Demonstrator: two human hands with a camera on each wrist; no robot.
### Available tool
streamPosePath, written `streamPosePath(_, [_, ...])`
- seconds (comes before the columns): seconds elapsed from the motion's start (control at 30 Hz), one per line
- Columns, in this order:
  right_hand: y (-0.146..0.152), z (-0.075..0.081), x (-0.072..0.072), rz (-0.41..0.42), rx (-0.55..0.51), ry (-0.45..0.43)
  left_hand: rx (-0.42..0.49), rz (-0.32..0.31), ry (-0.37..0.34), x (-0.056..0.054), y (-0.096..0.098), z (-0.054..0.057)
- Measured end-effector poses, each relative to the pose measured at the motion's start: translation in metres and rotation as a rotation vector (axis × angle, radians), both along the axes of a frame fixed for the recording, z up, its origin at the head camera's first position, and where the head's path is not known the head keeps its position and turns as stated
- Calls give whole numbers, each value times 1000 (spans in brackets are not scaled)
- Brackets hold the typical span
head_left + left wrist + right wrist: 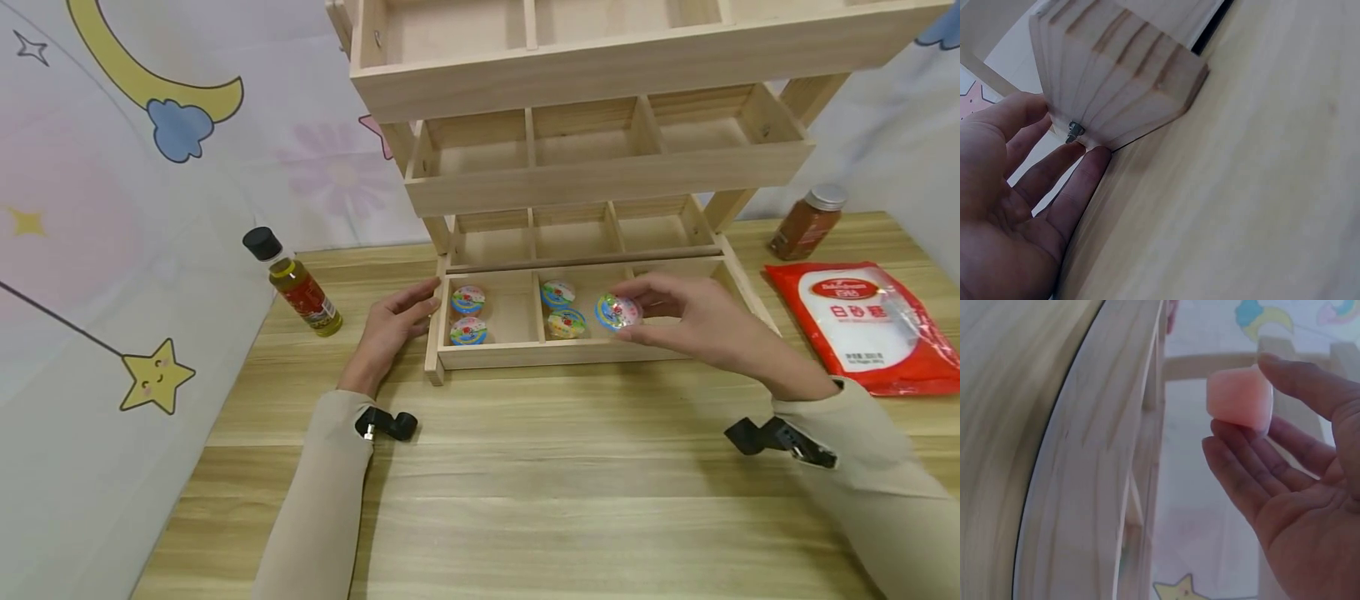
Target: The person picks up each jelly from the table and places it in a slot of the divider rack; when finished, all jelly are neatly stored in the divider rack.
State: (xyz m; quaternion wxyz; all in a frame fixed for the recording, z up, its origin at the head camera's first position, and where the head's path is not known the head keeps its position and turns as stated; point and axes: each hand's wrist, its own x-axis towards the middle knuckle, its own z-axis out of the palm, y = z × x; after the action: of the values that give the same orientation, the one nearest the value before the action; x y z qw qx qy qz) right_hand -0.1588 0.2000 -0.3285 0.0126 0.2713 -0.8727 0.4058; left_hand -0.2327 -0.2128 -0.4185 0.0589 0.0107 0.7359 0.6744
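My right hand (708, 325) pinches a jelly cup (618, 312) between thumb and fingers, above the bottom tray (495, 357) of a wooden shelf rack. In the right wrist view the cup's body (1239, 397) is pale pink. Two jelly cups (468, 331) with printed lids sit in the tray's left compartment. Two more cups (566, 323) lie in the middle one, left of the held cup. Against the rack's left side rests my left hand (386, 333). Its extended fingertips touch the wooden end piece (1116, 69), near a small metal bolt (1075, 130).
Upper tiers (600, 187) of the rack, divided into compartments, rise behind the hands. An oil bottle (303, 292) with a black cap stands to the left. A spice jar (808, 223) and a red and white sugar bag (862, 321) are on the right of the table (525, 500).
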Motion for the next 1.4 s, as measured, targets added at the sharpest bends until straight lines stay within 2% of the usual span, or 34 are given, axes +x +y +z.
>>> streamPosePath(0.2, [20, 4, -3, -127, 14, -104, -4, 2, 0, 1, 1, 1])
streamPosePath(0.3, [27, 5, -5, -159, 6, -129, -3, 4, -3, 1, 1, 1])
streamPosePath(0.47, [36, 6, -7, -190, 65, -141, -3, 4, -5, 1, 2, 2])
streamPosePath(0.67, [43, 5, -9, -207, 123, -152, -7, 11, -3, 1, 2, 1])
streamPosePath(0.93, [49, 4, -13, -230, 159, -126, -21, 13, 1, 0, 0, 0])
streamPosePath(1.4, [57, -4, -21, -194, 185, -71, -14, 0, 5, 1, 1, 2])
